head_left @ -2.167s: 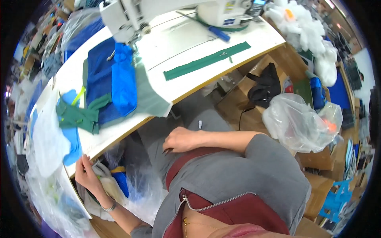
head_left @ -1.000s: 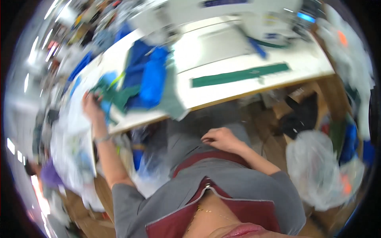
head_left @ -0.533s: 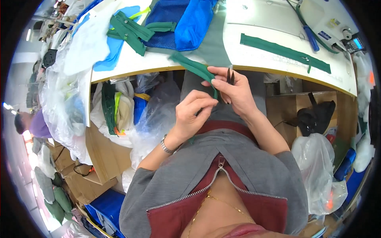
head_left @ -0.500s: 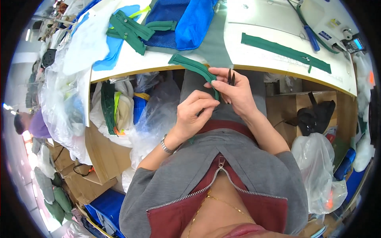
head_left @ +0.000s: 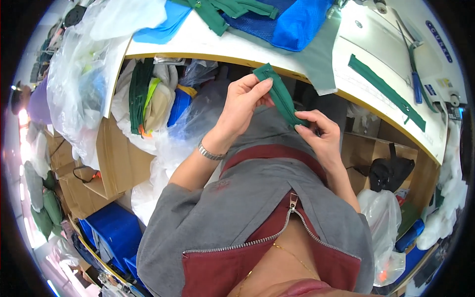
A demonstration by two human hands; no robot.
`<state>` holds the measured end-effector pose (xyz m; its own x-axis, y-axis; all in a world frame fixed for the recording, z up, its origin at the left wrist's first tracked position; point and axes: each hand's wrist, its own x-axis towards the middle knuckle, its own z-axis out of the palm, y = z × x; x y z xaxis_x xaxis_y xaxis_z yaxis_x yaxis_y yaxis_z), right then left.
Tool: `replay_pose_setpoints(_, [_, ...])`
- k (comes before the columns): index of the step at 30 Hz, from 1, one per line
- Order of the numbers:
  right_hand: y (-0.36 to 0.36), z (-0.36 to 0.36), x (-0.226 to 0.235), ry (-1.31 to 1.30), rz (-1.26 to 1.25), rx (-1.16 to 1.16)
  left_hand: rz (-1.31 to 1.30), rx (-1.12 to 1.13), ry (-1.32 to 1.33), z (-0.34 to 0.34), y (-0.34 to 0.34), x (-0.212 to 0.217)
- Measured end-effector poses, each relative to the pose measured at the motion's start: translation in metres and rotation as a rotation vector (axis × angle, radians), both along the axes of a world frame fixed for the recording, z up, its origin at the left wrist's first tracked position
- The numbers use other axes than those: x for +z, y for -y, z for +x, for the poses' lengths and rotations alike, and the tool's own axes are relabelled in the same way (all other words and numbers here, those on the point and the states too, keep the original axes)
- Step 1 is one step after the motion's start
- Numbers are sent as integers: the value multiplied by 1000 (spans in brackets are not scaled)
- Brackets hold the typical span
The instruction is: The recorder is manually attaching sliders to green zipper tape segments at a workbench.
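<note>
A short green zipper (head_left: 281, 95) is stretched slantwise between my hands, above my lap and just off the table's front edge. My left hand (head_left: 243, 101), with a metal watch on its wrist, pinches the upper end between thumb and fingers. At the lower end, my right hand (head_left: 321, 132) grips the zipper with thumb and forefinger, its other fingers curled. Whether the small dark snips seen earlier are still in the right palm is hidden. Another green zipper (head_left: 386, 91) lies on the white table at the right.
Green zipper strips (head_left: 213, 17) and a blue mesh bag (head_left: 302, 29) lie on the white table (head_left: 208, 42). A blue-handled tool (head_left: 417, 89) rests by the sewing machine (head_left: 435, 54). Beneath are stuffed plastic bags (head_left: 193, 119), cardboard boxes (head_left: 123, 163) and a black cloth item (head_left: 391, 171).
The left hand has moved up and taken the zipper's upper end. My right hand has shifted down and right to its lower end. The snips no longer show, and the view has turned.
</note>
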<state>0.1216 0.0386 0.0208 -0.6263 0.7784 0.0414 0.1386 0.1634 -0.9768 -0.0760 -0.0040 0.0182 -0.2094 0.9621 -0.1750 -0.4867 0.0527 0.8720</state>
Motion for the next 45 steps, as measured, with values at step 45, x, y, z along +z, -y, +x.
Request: replay_pose_setpoints(45, [-14, 25, -11, -222, -579, -129, -130, -503, -97, 42, 10, -7])
